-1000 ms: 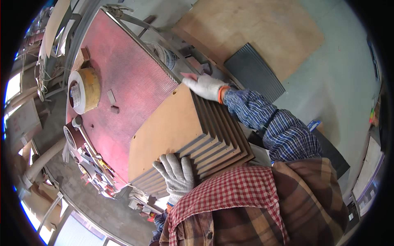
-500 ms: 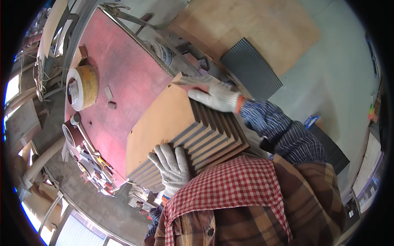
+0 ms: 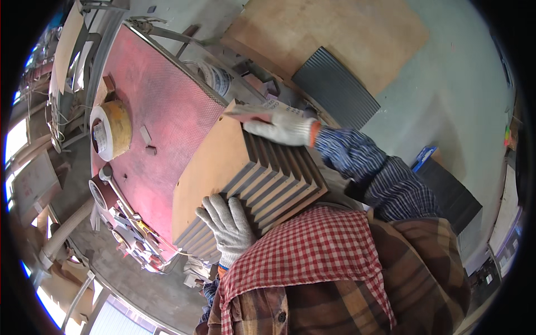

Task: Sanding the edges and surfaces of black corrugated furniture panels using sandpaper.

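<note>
A stepped stack of tan wooden boards (image 3: 209, 162) with dark grey edges lies at the red table's near right corner, in front of my body. My left hand (image 3: 228, 229), in a grey knit glove, rests on the near edge of the stack with its fingers stretched out. My right hand (image 3: 282, 127), in a white glove with an orange cuff, holds a folded sheet of sandpaper (image 3: 245, 113) against the far right corner of the top board. The sandpaper has a reddish face and a printed back; the fingers partly cover it.
On the red mesh-covered table (image 3: 162, 84) stands a large tape roll (image 3: 120, 129). A hammer (image 3: 114, 184) and several hand tools line its left edge. A bucket (image 3: 215, 78) stands beyond the table. Ribbed dark panels (image 3: 338, 86) and a brown sheet (image 3: 335, 33) lie on the right-hand floor.
My right hand has shifted slightly left along the stack's far edge with the sandpaper. My left hand stays on the near edge. The whole view has turned a little.
</note>
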Available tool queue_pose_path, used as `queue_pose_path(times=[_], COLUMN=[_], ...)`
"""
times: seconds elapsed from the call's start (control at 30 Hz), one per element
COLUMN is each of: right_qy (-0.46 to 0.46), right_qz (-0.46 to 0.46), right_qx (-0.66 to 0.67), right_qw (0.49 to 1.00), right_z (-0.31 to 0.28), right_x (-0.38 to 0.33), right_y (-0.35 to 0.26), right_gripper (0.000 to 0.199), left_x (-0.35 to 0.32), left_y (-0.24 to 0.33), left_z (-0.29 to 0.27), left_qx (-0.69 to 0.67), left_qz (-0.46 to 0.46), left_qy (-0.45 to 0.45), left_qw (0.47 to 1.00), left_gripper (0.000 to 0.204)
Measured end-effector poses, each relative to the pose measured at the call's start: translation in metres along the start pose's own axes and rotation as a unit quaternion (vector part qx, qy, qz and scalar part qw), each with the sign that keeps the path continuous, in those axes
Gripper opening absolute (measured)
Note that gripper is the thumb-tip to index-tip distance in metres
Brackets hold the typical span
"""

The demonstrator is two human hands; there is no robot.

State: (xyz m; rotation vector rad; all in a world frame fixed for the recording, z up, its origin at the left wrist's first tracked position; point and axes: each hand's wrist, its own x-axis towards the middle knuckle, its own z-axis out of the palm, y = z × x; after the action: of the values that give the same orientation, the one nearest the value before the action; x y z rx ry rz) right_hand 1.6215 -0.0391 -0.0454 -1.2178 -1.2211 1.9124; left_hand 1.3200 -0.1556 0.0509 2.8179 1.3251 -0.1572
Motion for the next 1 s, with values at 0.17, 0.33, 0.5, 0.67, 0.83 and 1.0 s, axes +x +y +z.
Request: queue_pose_path(times=[0.17, 0.33, 0.5, 0.67, 0.83, 1.0], right_qy=[0.009, 0.011, 0.035, 0.027, 0.025, -0.013], right_qz=[-0.184, -0.166, -0.015, -0.034, -0.193, -0.201], right_qx=[-0.089, -0.076, -0.090, 0.047, -0.070, -0.072], right_qw=[0.979, 0.983, 0.995, 0.998, 0.978, 0.977], right_z=[0.013, 0.021, -0.010, -0.010, 0.014, -0.007], right_x=[-0.080, -0.153, -0.009, 0.009, -0.133, -0.081], right_y=[-0.007, 0.005, 0.029, 0.031, 0.029, 0.024], right_gripper=[0.059, 0.060, 0.054, 0.056, 0.058, 0.058], left_x=[0.004, 0.002, 0.001, 0.003, 0.002, 0.005], left_y=[0.005, 0.001, 0.002, 0.005, 0.001, -0.002], left_z=[0.001, 0.009, -0.002, -0.007, 0.003, -0.006], left_qx=[-0.019, 0.018, -0.006, -0.021, -0.013, -0.016], left_qz=[-0.019, -0.017, -0.009, -0.015, -0.011, -0.001], left_qy=[0.023, 0.022, 0.002, -0.007, 0.023, 0.005], left_qw=[0.999, 0.999, 1.000, 1.000, 1.000, 1.000], left_gripper=[0.054, 0.044, 0.050, 0.058, 0.050, 0.058])
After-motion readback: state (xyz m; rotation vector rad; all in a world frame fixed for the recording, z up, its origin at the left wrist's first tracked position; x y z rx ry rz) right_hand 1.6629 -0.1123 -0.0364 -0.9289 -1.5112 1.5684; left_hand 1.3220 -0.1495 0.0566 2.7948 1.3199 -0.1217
